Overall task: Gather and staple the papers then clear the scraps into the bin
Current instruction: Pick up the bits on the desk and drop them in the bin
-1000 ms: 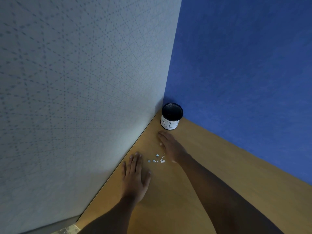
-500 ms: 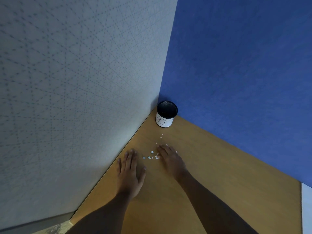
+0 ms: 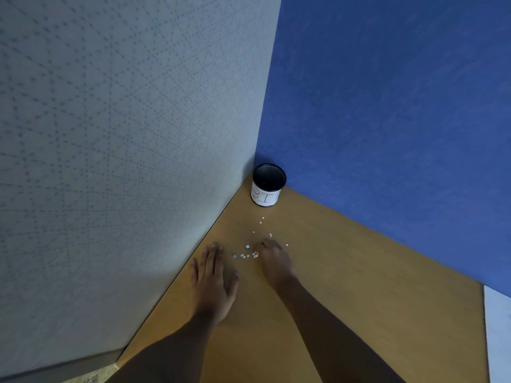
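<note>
Between the flat, open left hand (image 3: 214, 277) and the curled right hand (image 3: 272, 258), whose grip I can't tell, lie featherlight paper scraps (image 3: 246, 254) near the bin (image 3: 266, 189) on the bench (image 3: 359, 286), likely too tiny to pinch, better swept together.

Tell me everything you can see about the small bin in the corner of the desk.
The bin is a small round cup with a black rim and a dark inside that looks like mesh. A white label wraps its outer wall, with hand-drawn letters "BI" showing; the rest is turned away. It stands upright and open on the wooden desk, in the corner where the grey wall meets the blue wall. Whether it touches either wall is unclear. No hand touches it. What it holds cannot be seen.
</note>
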The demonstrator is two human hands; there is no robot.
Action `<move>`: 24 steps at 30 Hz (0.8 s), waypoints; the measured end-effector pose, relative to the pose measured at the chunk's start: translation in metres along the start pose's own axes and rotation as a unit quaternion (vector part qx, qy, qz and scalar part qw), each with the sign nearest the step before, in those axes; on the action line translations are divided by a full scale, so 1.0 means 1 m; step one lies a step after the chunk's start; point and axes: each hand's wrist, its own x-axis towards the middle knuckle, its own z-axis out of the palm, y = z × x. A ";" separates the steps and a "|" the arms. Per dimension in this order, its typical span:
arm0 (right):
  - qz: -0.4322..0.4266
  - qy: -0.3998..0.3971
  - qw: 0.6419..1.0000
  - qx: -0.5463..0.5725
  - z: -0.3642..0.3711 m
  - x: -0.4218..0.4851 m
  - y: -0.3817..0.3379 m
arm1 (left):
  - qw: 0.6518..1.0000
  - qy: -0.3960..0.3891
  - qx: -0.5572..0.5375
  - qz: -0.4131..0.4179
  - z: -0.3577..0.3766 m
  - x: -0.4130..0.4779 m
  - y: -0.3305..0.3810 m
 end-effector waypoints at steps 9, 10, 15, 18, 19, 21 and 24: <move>0.069 -0.029 0.997 0.003 -0.002 0.009 -0.011 | 1.000 0.005 0.000 0.002 0.002 0.000 -0.001; 0.091 -0.025 0.995 0.033 0.000 0.011 -0.011 | 1.000 0.004 0.000 0.003 0.002 0.000 0.000; 0.276 0.040 0.913 0.297 -0.010 0.023 -0.010 | 1.000 0.000 0.001 -0.002 0.002 0.000 -0.002; 0.331 0.001 0.861 0.386 -0.015 0.030 0.000 | 1.000 -0.002 -0.003 -0.002 0.002 0.001 -0.002; 0.343 -0.015 0.836 0.428 -0.018 0.032 0.003 | 1.000 -0.002 -0.006 -0.002 0.002 0.001 -0.001; 0.355 -0.035 0.774 0.523 -0.026 0.038 0.005 | 1.000 -0.004 -0.008 0.000 0.002 0.001 -0.002; 0.333 -0.029 0.701 0.630 -0.053 0.053 0.000 | 1.000 0.000 -0.009 0.001 0.002 0.002 -0.004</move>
